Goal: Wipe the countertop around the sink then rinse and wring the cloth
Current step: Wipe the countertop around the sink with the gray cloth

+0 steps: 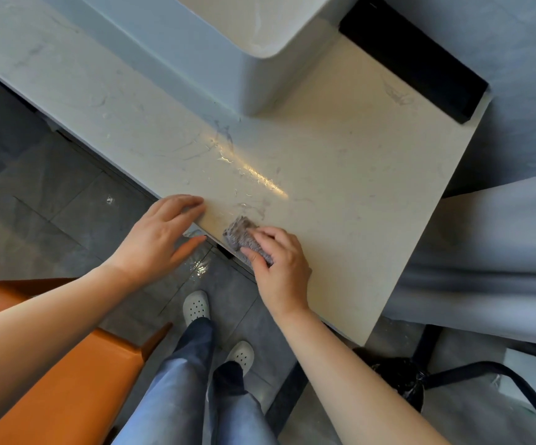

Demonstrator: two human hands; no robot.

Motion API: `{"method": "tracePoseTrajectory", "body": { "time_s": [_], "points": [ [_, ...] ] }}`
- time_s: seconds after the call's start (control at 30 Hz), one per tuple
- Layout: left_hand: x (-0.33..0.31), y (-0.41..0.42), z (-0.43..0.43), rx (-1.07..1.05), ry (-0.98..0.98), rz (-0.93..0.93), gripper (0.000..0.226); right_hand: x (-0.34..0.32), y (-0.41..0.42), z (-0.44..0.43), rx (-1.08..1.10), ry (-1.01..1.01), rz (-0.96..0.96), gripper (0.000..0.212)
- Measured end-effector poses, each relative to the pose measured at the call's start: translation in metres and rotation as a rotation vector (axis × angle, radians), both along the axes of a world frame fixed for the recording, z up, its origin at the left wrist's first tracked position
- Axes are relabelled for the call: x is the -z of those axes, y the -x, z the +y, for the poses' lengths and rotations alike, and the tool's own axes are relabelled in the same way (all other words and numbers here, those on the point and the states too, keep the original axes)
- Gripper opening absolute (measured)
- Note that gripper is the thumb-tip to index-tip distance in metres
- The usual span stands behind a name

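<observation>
Seemingly mid-wipe, the cloth [242, 234] is held in the right hand [279, 268] grip on the counter [356, 187], the left hand [160, 236] grip released, rinsing and wringing not yet done.

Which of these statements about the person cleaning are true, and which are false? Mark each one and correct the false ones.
1. The right hand holds a grey cloth on the countertop. True.
2. The cloth lies inside the sink. False: it is at the countertop's front edge, apart from the sink.
3. The left hand grips a spray bottle. False: it holds nothing; its straight fingers rest at the countertop's edge.
4. Wet streaks show on the countertop. True.
</observation>
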State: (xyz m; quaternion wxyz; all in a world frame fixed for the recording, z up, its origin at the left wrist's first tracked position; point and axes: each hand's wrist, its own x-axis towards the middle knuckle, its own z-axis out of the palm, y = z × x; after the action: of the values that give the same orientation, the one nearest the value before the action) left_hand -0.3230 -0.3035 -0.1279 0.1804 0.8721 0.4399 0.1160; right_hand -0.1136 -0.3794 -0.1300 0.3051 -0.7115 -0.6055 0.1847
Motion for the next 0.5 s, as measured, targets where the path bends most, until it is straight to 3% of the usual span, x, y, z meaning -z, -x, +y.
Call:
{"method": "tracePoseTrajectory", "body": {
  "time_s": [0.23,0.37,0.5],
  "points": [
    [-0.001,0.000,0.022,-0.089,-0.022,0.052,0.060,-0.014,-0.002,-0.021,-0.160,0.077,0.145,0.032],
    [0.007,0.001,0.023,-0.131,-0.033,0.096,0.068,-0.031,-0.025,0.010,0.090,-0.032,0.257,0.025],
    [0.010,-0.001,0.020,-0.153,-0.039,0.094,0.066,-0.031,-0.066,0.079,0.281,-0.086,0.193,0.021]
  ]
}}
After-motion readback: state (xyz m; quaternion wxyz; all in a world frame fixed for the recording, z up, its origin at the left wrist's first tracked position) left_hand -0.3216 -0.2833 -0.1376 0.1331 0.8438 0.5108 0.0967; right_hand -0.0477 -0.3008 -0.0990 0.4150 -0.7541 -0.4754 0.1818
